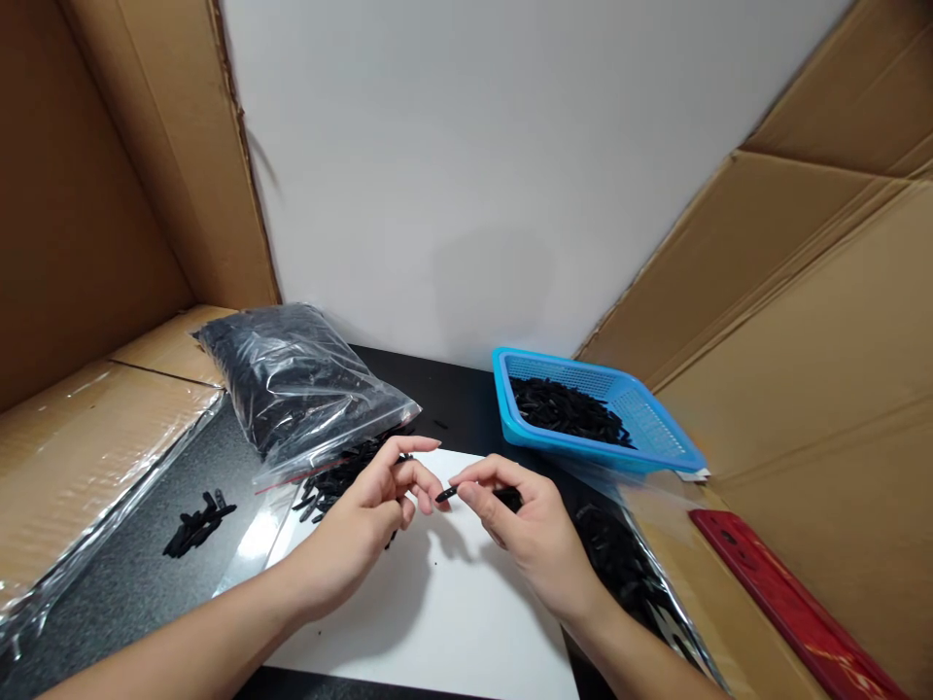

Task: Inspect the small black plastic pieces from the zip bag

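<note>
My right hand (521, 515) pinches a slim black piece (446, 494) between thumb and forefinger, above a white sheet (466, 622). More black shows inside its curled fingers, too hidden to count. My left hand (390, 491) is open, with its forefinger stretched out and the other fingers loosely bent. One of its fingertips is close to the free end of the piece; whether they touch I cannot tell. Behind and partly under my left hand lies a pile of similar black pieces (342, 476), spilling over the sheet's far left edge.
A clear zip bag (298, 374) full of black pieces lies at the back left. A blue basket (521, 428) at the back right holds more. A small heap (196, 525) sits on the left, a black-filled bag (619, 549) and a red object (787, 593) on the right. Cardboard walls flank both sides.
</note>
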Available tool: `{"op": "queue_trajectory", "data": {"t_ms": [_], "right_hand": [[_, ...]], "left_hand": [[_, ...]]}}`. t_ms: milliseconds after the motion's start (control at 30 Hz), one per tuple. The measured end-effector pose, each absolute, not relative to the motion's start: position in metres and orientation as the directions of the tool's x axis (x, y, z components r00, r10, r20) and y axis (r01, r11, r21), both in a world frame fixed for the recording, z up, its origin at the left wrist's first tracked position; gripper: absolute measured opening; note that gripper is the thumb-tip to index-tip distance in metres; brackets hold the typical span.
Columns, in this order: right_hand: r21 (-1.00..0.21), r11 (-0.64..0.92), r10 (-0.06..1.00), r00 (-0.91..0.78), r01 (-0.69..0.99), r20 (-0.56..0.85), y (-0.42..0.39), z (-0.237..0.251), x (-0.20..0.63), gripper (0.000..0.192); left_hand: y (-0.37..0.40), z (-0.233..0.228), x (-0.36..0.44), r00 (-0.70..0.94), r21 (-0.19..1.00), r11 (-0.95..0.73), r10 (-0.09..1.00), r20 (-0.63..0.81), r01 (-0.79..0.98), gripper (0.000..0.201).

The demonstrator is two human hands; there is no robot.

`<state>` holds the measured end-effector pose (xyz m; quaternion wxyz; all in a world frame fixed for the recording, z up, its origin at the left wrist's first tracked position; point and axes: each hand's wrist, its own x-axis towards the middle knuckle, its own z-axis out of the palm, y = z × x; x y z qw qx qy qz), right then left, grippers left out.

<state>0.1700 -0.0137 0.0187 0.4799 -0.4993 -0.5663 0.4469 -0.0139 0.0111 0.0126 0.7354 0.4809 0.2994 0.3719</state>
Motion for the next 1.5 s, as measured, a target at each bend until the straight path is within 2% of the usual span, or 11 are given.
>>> {"op": "queue_trajectory", "data": {"t_ms": [67,167,233,400,667,833,933,1033,1200,1400,1500], "right_hand": [[-0.989,0.09,0.995,-0.046,0.12,0.086,-0.014,0.017,0.17,0.023],[-0.993,0.077,0.996,-0.044,0.087,0.074,-0.015,0.015,0.17,0.027],[-0.997,0.062,0.997,-0.047,0.046,0.06,-0.015,0.015,0.169,0.03],[-0.998,0.005,0.998,-0.064,-0.063,0.009,-0.014,0.011,0.168,0.035],[-0.981,-0.089,0.994,-0.079,-0.173,-0.076,-0.014,0.015,0.164,0.036],[-0.926,-0.207,0.973,-0.163,-0.314,-0.162,-0.015,0.018,0.163,0.031],[-0.913,-0.231,0.967,-0.18,-0.337,-0.179,-0.015,0.019,0.163,0.024],[-0.918,-0.263,0.96,-0.175,-0.297,-0.218,-0.014,0.019,0.161,0.021],[-0.95,-0.247,0.962,-0.168,-0.192,-0.216,-0.014,0.018,0.16,0.029],[-0.996,-0.054,0.988,-0.144,0.071,-0.064,-0.017,0.017,0.162,0.022],[-0.988,0.035,0.992,-0.123,0.15,0.017,-0.018,0.016,0.162,0.016]], "left_hand": [[0.012,0.012,-0.013,0.527,0.919,0.289,0.843,-0.111,-0.268,0.059],[0.012,0.016,-0.012,0.504,0.903,0.324,0.851,-0.148,-0.281,0.037],[0.012,0.017,-0.012,0.486,0.896,0.342,0.856,-0.174,-0.282,0.03],[0.015,0.016,-0.011,0.412,0.888,0.375,0.877,-0.246,-0.267,0.032],[0.015,0.018,-0.01,0.351,0.885,0.368,0.899,-0.26,-0.285,0.038],[0.014,0.016,-0.01,0.352,0.897,0.343,0.906,-0.237,-0.279,0.032],[0.014,0.017,-0.01,0.349,0.893,0.345,0.907,-0.237,-0.288,0.028],[0.013,0.018,-0.01,0.348,0.902,0.322,0.912,-0.216,-0.286,0.024],[0.014,0.019,-0.01,0.339,0.915,0.292,0.921,-0.191,-0.279,0.022],[0.015,0.018,-0.01,0.325,0.917,0.295,0.924,-0.202,-0.269,0.019],[0.014,0.018,-0.011,0.341,0.929,0.28,0.921,-0.189,-0.242,0.018]]}}
